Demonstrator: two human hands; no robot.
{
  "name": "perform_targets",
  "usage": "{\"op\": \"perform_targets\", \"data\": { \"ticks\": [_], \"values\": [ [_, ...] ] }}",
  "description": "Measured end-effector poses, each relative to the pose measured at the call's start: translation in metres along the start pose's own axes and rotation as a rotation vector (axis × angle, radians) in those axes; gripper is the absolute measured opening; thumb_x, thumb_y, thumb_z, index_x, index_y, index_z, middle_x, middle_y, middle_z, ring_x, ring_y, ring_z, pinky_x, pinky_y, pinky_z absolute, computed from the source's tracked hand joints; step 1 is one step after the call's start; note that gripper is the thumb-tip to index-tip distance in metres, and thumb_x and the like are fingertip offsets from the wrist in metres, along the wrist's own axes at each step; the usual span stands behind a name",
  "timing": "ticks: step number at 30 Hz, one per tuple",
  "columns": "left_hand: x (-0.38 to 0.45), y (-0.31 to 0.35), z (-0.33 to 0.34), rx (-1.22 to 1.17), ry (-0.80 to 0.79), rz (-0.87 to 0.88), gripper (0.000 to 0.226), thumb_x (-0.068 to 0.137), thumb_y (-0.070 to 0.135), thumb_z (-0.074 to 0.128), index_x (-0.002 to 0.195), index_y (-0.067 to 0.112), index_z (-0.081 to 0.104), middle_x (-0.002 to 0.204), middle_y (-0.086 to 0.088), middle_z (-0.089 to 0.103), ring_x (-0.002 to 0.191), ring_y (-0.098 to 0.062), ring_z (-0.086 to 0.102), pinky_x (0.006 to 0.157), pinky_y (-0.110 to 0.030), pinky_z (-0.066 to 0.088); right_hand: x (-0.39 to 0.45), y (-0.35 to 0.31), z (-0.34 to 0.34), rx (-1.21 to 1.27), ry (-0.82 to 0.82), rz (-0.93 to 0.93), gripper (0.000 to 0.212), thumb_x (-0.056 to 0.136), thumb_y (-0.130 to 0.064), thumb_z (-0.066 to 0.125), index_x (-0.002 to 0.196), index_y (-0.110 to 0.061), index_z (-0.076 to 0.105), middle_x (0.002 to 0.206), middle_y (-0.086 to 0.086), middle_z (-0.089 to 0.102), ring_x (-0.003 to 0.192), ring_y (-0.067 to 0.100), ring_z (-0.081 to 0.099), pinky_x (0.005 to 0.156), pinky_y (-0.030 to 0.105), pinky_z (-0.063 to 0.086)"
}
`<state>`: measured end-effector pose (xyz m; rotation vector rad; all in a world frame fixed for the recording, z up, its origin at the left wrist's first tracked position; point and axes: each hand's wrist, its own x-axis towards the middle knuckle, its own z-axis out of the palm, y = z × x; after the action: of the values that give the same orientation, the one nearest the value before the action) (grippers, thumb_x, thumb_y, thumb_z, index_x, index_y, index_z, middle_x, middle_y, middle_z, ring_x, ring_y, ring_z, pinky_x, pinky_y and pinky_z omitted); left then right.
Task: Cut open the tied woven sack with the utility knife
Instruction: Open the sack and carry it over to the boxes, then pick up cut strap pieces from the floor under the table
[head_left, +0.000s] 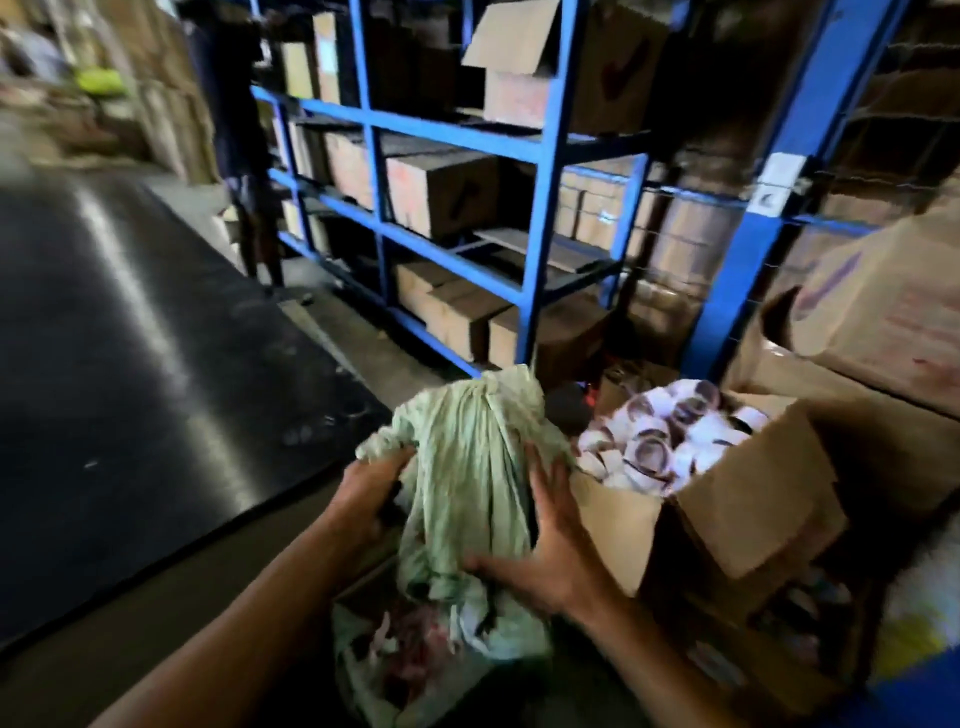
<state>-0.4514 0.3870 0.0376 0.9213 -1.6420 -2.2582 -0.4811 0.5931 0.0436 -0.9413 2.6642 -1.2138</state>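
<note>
Woven sack (467, 483), pale green and crumpled, stands low in the middle of the view with its gathered neck tied off at the top, the knot at about 12 o'clock from the sack's body. Both bare hands press on it. At 9 o'clock of the sack the left hand (371, 499) curls its fingers over a bunched fold on that flank, grasping the fabric. At 4 o'clock the right hand (558, 551) lies spread and flat on the cloth, fingers splayed upward along the side and thumb across the lower front; it presses rather than clenches. No knife shows in either hand. Below the hands, at 6 o'clock, the sack's lower part is blurred, with reddish patches showing through the weave.

Just beside the sack at 3 o'clock sits an open cardboard box (727, 499), flaps turned out, filled with pale round items (670, 436) too blurred to name. At 9 o'clock a wide dark glossy surface (119, 364) stretches away. Farther off, from 11 to 1 o'clock, blue metal shelving (540, 171) holds rows of brown cartons (441, 192). A large carton (883, 322) leans at 2 o'clock beside a blue upright. A standing person (244, 130), dim and blurred, is at 11 o'clock near the shelving's far end.
</note>
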Motion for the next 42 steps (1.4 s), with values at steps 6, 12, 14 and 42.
{"op": "perform_targets", "data": {
  "ticks": [6, 12, 14, 42],
  "values": [
    [0.050, -0.074, 0.000, -0.105, 0.084, -0.374, 0.018, 0.090, 0.026, 0.055, 0.091, 0.010, 0.065, 0.081, -0.013, 0.060, 0.069, -0.022, 0.059, 0.067, -0.033, 0.050, 0.064, 0.055, 0.059, -0.017, -0.116, 0.001, 0.112, 0.052, -0.065, 0.063, 0.144, -0.033, 0.008, 0.152, 0.015, 0.021, 0.141, 0.030, 0.019, 0.118, 0.034, 0.013],
    [0.103, -0.167, -0.031, 0.433, 0.309, -0.540, 0.072, 0.072, 0.075, 0.046, 0.100, 0.012, 0.067, 0.090, -0.008, 0.069, 0.078, -0.024, 0.065, 0.067, -0.028, 0.051, 0.095, 0.149, 0.150, -0.139, -0.319, 0.137, 0.096, 0.065, -0.041, 0.077, 0.143, -0.030, 0.023, 0.143, 0.016, 0.035, 0.133, 0.033, 0.032, 0.107, 0.043, 0.035],
    [0.115, -0.206, -0.042, 0.561, 0.318, -0.475, 0.053, 0.082, 0.061, 0.050, 0.095, 0.013, 0.066, 0.091, -0.004, 0.068, 0.083, -0.019, 0.064, 0.070, -0.025, 0.048, 0.104, 0.189, 0.188, -0.216, -0.384, 0.157, 0.094, 0.068, -0.035, 0.076, 0.143, -0.030, 0.020, 0.146, 0.017, 0.032, 0.134, 0.035, 0.028, 0.109, 0.044, 0.032],
    [0.042, -0.568, -0.350, 1.321, 0.228, -0.285, 0.038, 0.093, 0.036, 0.045, 0.109, 0.004, 0.059, 0.114, -0.014, 0.061, 0.100, -0.027, 0.059, 0.083, -0.038, 0.050, -0.152, 0.281, 0.643, -0.436, -0.714, -0.132, 0.048, 0.083, -0.033, 0.048, 0.124, -0.009, 0.051, 0.111, 0.014, 0.063, 0.101, 0.033, 0.059, 0.085, 0.038, 0.049]
  ]
}}
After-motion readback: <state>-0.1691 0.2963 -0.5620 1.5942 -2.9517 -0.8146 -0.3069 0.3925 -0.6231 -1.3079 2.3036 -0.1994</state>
